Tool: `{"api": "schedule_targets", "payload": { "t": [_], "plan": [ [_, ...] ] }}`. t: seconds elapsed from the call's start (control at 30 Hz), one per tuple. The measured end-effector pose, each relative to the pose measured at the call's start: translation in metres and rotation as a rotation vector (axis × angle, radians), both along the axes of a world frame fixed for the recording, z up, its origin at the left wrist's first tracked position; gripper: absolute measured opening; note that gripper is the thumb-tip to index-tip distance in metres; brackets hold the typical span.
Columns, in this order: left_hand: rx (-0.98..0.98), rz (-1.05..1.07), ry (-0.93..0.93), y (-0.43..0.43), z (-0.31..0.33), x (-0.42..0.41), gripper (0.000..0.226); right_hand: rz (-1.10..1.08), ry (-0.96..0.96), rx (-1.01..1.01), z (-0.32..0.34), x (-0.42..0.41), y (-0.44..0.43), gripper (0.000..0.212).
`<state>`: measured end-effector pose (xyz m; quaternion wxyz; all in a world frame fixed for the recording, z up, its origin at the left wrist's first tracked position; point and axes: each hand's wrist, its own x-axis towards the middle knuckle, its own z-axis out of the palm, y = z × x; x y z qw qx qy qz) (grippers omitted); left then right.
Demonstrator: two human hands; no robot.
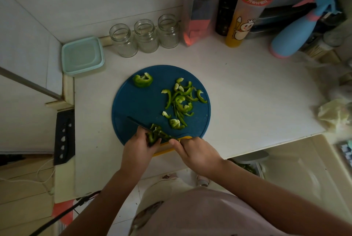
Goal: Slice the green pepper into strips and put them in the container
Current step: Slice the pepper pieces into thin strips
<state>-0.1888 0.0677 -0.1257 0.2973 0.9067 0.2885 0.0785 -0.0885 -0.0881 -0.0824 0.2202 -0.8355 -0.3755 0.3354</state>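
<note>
White worktop [247, 93] in a dim tiled corner. Blue board [144, 102] sits mid-surface, strips [181, 100] heaped on its right half, a chunk [142, 81] at its far edge. The lidded container [82, 55] waits back-left, well apart, beside three jars [144, 35] (a cup [245, 16] and bottle [297, 32] crowd the right). Left hand [139, 150] fingers clamp a pepper piece [155, 134] at the near edge; right hand [196, 152] fingers curl round the knife [137, 122], blade against that piece.
</note>
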Motion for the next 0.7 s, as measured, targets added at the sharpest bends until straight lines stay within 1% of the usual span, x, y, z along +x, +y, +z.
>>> {"api": "schedule_targets", "payload": {
  "t": [0.23,0.37,0.47,0.57,0.7],
  "plan": [
    [0.056,-0.021,-0.001,-0.003,-0.001,0.006,0.045,-0.008,-0.015,-0.02,-0.004,0.001,-0.001,0.062],
    [0.038,-0.015,0.009,-0.001,0.0,0.007,0.047,-0.01,0.009,-0.016,-0.007,0.001,0.002,0.06],
    [0.033,-0.019,0.005,-0.001,-0.001,0.007,0.047,0.002,-0.013,-0.032,-0.006,0.001,0.004,0.06],
    [0.043,-0.018,0.033,-0.004,-0.001,0.007,0.042,0.005,-0.034,-0.054,-0.01,0.003,0.004,0.061],
    [0.035,-0.012,0.047,-0.006,-0.001,0.006,0.036,-0.017,0.016,-0.047,-0.02,0.007,0.002,0.066]
  ]
}}
